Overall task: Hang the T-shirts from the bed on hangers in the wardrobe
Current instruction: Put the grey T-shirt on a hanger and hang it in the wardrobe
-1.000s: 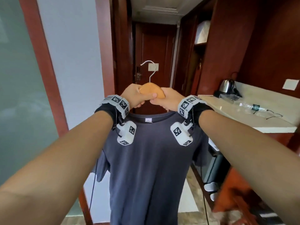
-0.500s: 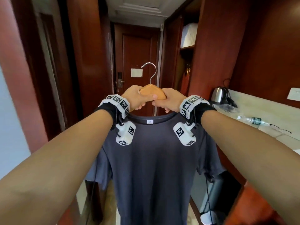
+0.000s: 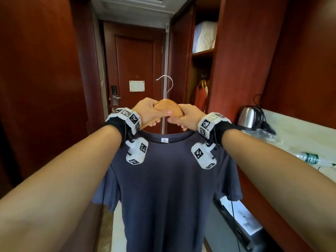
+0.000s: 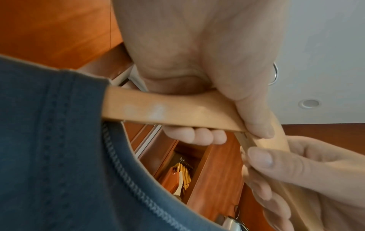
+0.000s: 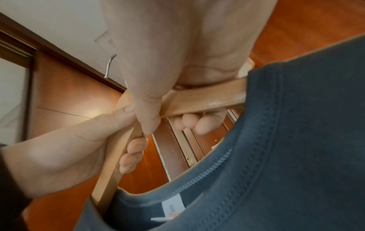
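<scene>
A dark blue T-shirt (image 3: 163, 188) hangs on a wooden hanger (image 3: 168, 107) with a metal hook (image 3: 166, 83), held up in front of me. My left hand (image 3: 147, 112) grips the hanger's left arm near the middle, thumb in front and fingers curled behind. My right hand (image 3: 185, 116) grips the right arm the same way. In the left wrist view the left hand (image 4: 207, 112) wraps the wooden hanger (image 4: 158, 111) above the T-shirt's collar (image 4: 126, 171). In the right wrist view the right hand (image 5: 168, 112) wraps the wooden hanger (image 5: 205, 100). The open wardrobe (image 3: 201, 75) is ahead on the right.
Inside the wardrobe hang other hangers and an orange garment (image 3: 201, 96); white bedding (image 3: 205, 36) lies on its shelf. A closed door (image 3: 136, 79) ends the narrow corridor. On the right, a counter (image 3: 300, 135) carries a kettle (image 3: 249, 117) and a plastic bottle (image 3: 309, 157).
I have turned and walked further into the corridor: the pale wall on the left is gone from view, and the door and wardrobe are nearer. Both hands keep their grip on the hanger.
</scene>
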The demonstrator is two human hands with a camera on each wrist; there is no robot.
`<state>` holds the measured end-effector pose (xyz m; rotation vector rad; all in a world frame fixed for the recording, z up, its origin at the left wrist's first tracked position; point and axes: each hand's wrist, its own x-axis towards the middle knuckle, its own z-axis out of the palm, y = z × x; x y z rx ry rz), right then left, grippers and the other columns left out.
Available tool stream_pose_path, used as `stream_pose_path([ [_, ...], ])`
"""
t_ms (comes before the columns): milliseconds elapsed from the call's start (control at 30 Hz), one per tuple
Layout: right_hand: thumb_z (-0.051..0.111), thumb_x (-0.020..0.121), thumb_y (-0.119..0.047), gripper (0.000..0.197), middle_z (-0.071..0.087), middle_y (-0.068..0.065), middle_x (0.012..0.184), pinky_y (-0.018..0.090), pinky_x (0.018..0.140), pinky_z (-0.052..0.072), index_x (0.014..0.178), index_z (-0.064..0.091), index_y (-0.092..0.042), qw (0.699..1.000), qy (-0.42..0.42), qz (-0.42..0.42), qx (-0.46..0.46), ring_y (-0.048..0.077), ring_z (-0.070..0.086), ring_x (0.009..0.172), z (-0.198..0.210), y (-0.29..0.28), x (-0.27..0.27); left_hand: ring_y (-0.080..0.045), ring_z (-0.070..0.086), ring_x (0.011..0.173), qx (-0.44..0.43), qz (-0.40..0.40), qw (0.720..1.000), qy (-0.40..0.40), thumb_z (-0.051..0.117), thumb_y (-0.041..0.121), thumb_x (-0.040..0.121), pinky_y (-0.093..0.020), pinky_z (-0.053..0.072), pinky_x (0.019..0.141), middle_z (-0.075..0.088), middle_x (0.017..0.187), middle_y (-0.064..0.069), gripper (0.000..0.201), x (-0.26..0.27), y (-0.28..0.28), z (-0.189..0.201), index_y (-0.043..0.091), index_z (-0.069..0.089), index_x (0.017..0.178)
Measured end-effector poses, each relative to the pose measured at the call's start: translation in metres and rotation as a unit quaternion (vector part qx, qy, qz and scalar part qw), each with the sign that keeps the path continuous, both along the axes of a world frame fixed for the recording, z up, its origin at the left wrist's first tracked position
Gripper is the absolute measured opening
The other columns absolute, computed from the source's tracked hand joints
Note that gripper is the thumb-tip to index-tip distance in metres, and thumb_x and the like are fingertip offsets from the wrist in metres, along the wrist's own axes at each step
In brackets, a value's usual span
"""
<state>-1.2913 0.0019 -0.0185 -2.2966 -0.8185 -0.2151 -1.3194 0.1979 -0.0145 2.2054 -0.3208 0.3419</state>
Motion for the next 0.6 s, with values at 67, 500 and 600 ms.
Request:
stream_pose_path([
  [67,0.071,0.089,-0.034,0.021,0.066,0.005,0.076,0.026,0.056,0.054,0.098,0.062,-0.018,1.000,0.003,-0.003,0.003,0.013,0.061,0.060,0.000,0.009,0.045,-0.018,0.062,0.055,-0.005,-0.007,1.000,-0.001,0.075,0.050,0.081,-0.032,0.053,0.058,0.068,0.065,-0.008,0.044,0.049,0.010,0.000,0.007,0.071,0.091],
  [500,0.069,0.091,-0.035,0.026,0.064,0.003,0.072,0.023,0.054,0.054,0.100,0.063,-0.012,0.998,0.006,-0.052,0.021,0.012,0.059,0.058,0.002,0.053,0.340,-0.016,0.067,0.061,0.033,-0.044,0.998,-0.019,0.070,0.043,0.089,-0.032,0.059,0.064,0.073,0.073,-0.006,0.029,0.356,0.052,0.009,0.014,0.072,0.092],
  [600,0.068,0.092,-0.037,0.028,0.066,0.005,0.075,0.027,0.058,0.057,0.102,0.062,-0.012,0.999,0.020,-0.040,0.028,0.014,0.061,0.059,-0.002,0.059,0.403,-0.016,0.068,0.062,0.043,-0.040,0.998,-0.020,0.070,0.043,0.089,-0.032,0.059,0.064,0.073,0.074,-0.006,0.029,0.420,0.060,0.007,0.014,0.072,0.093],
])
